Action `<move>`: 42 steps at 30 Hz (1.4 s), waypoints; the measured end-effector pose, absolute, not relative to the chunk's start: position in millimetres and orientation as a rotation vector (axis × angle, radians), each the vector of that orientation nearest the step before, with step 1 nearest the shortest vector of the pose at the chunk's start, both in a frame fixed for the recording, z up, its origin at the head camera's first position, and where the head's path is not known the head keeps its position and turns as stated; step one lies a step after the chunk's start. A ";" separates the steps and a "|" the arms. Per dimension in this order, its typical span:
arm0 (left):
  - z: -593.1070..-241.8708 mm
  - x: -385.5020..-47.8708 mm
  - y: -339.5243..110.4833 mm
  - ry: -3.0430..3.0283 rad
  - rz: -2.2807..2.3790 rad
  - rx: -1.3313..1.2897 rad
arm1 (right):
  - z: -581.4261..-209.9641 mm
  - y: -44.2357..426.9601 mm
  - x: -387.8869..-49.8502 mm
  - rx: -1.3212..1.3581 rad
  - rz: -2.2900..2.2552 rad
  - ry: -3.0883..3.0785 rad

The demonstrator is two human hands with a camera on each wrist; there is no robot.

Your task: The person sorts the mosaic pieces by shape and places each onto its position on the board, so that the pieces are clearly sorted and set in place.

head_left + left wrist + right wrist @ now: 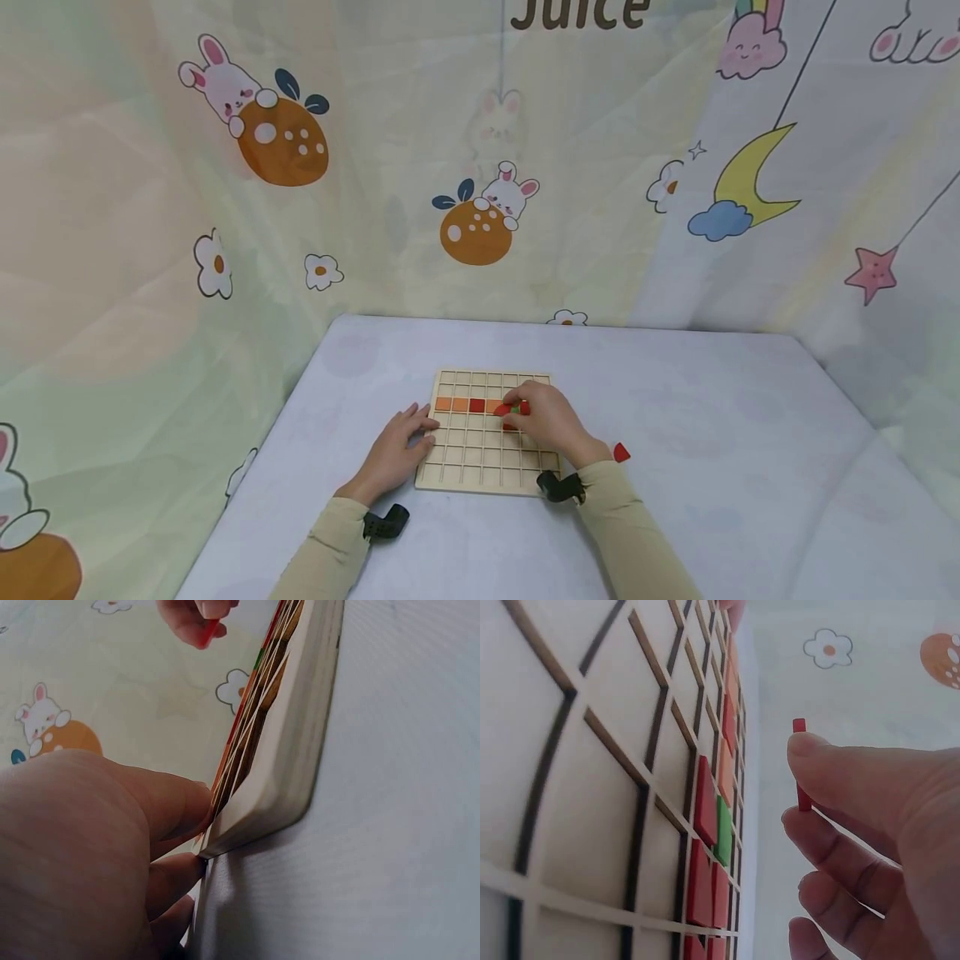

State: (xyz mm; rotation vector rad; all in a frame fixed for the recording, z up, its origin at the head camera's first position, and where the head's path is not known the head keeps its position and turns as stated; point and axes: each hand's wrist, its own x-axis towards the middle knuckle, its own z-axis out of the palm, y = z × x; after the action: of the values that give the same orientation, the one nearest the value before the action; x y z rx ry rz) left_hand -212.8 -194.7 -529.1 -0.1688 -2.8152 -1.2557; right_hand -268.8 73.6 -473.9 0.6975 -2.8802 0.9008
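A wooden grid board lies on the white table, with orange tiles, a red tile and a green tile in its cells. More red tiles sit close to the green one. My left hand rests at the board's left edge, its thumb and fingertips touching the rim. Above the board, my right hand pinches a thin red tile between thumb and index finger. The right wrist view shows that tile edge-on, apart from the board.
A loose red piece lies on the table beside my right wrist, off the board. Behind the table hangs a printed cloth with rabbits, flowers and a moon. Black devices are strapped to both wrists.
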 end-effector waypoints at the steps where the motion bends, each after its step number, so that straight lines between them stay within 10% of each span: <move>1: -528.3 -213.0 -194.7 -2.813 -1.256 -0.171 | -474.1 72.3 -269.1 0.696 0.898 -2.884; 42: -525.2 -212.0 -192.2 -2.826 -1.256 -0.144 | -494.0 61.2 -270.0 0.767 0.806 -2.877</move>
State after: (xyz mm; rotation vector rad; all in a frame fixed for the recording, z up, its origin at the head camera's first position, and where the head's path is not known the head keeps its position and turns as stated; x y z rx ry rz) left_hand -212.0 -192.2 -525.2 -0.1437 -2.8261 -1.2558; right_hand -270.0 61.2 -494.0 0.7672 -2.8767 0.8059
